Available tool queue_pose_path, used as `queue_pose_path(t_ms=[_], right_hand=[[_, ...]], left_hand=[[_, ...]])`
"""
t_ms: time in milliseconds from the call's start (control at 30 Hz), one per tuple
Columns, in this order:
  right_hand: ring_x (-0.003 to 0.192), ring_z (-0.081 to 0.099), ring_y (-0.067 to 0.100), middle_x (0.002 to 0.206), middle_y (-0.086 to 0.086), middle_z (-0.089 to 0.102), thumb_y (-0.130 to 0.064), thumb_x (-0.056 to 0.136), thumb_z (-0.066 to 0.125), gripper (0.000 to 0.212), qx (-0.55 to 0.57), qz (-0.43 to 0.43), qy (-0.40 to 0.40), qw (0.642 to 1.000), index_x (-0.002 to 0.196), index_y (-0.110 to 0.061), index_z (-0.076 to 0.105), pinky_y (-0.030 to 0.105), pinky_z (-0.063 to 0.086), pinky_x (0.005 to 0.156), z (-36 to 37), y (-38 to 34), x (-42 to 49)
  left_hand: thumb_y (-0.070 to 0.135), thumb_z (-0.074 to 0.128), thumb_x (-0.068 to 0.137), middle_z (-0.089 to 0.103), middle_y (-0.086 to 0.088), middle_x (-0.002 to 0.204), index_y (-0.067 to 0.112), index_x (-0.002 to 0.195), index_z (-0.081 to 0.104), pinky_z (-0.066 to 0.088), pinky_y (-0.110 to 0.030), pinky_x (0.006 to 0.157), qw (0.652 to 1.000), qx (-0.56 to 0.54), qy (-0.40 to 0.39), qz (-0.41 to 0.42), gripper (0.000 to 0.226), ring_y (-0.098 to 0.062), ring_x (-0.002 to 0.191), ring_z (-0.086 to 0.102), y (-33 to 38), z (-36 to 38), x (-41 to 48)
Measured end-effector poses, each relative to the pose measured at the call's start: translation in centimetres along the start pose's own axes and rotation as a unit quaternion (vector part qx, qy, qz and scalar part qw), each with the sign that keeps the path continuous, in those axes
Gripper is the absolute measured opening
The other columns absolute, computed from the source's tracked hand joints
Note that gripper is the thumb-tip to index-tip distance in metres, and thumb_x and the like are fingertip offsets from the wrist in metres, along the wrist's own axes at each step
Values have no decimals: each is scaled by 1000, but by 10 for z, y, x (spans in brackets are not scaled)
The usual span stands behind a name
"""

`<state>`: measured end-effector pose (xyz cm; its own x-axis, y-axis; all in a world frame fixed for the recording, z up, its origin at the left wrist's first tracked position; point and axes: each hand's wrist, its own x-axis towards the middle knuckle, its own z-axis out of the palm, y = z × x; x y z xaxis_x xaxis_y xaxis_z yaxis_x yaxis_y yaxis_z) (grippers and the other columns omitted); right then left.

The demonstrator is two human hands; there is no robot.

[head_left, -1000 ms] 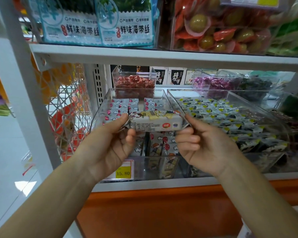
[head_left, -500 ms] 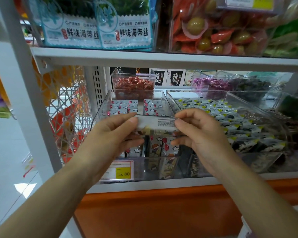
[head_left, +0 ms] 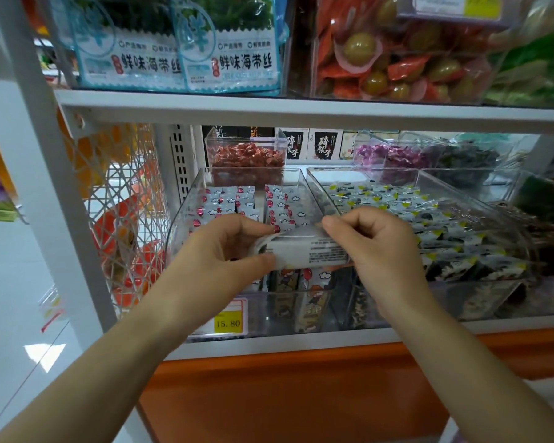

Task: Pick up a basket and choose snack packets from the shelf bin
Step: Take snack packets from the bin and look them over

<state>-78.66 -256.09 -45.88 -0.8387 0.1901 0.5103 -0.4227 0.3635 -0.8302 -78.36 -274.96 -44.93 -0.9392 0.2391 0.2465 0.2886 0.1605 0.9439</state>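
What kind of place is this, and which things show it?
Most likely a shop selling loose snacks: a yellow price tag reading 15.80, clear bins of wrapped packets, and stocked white shelves.

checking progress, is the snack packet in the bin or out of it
Out. The snack packet is held in front of the clear bin, its ends pinched by the left hand and right hand.
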Motion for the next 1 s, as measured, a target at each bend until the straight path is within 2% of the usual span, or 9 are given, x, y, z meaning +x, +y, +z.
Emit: queue_pose_path(t_ms=[133,267,400,467,600,700,800,867,1000], right_hand=[[61,58,5,64,-3,64,-22,84,65,17,-23,-32,-24,999,68,-15,67,11,43,55,4,-2,-4],[63,60,2,65,-7,66,-22,84,64,14,-13,-38,-51,998,70,-21,68,14,47,58,3,-3,-5],[65,62,2,72,-8,68,-21,84,65,14,-5,-40,-64,997,70,-23,67,14,49,58,3,-4,-6],[64,61,1,70,-8,68,-21,84,65,14,-3,-31,-60,998,70,-23,68,13,48,57,4,-4,-6],[61,60,4,61,-4,63,-24,85,64,20,-34,-17,2,999,68,-16,69,22,52,58,5,1,-4],[73,68,20,71,6,69,-26,85,64,18,33,27,2,999,75,-13,71,43,58,66,4,3,-2],[84,71,18,89,3,73,-29,73,68,31,179,75,-79,978,102,-17,70,29,59,72,4,1,-3],[87,71,14,94,-1,73,-18,76,70,41,162,50,-106,980,116,-22,62,25,57,76,3,2,-3],[74,71,12,87,1,71,-10,80,68,22,134,17,-36,990,98,-22,61,19,56,60,-2,-2,1]], left_hand=[[27,69,76,68,-11,84,14,82,63,55,-20,59,999,21,29,-14,15,-21,72,67,-2,2,2],[25,66,80,66,0,61,8,71,64,49,-15,49,998,48,38,-11,19,-9,53,62,1,-4,3],[25,64,81,68,-1,61,13,68,67,53,-32,50,990,128,59,29,19,-20,53,64,2,-9,3],[23,63,83,68,5,60,16,67,67,51,-22,45,988,130,73,46,18,-12,48,63,1,-8,3],[31,60,83,69,12,72,27,87,68,49,-12,54,989,135,45,44,10,0,65,65,-1,-1,0],[29,63,82,67,18,95,30,117,60,52,-13,69,981,181,36,53,35,3,82,63,-4,1,0],[20,56,89,68,10,94,16,122,59,50,-8,67,985,142,75,57,33,4,80,64,-4,0,3],[16,52,92,68,5,91,8,117,61,51,-9,65,993,81,73,37,28,-1,82,66,-5,1,5],[42,43,89,63,16,106,23,125,57,51,-25,79,978,181,68,75,42,-6,92,62,-9,0,4]])
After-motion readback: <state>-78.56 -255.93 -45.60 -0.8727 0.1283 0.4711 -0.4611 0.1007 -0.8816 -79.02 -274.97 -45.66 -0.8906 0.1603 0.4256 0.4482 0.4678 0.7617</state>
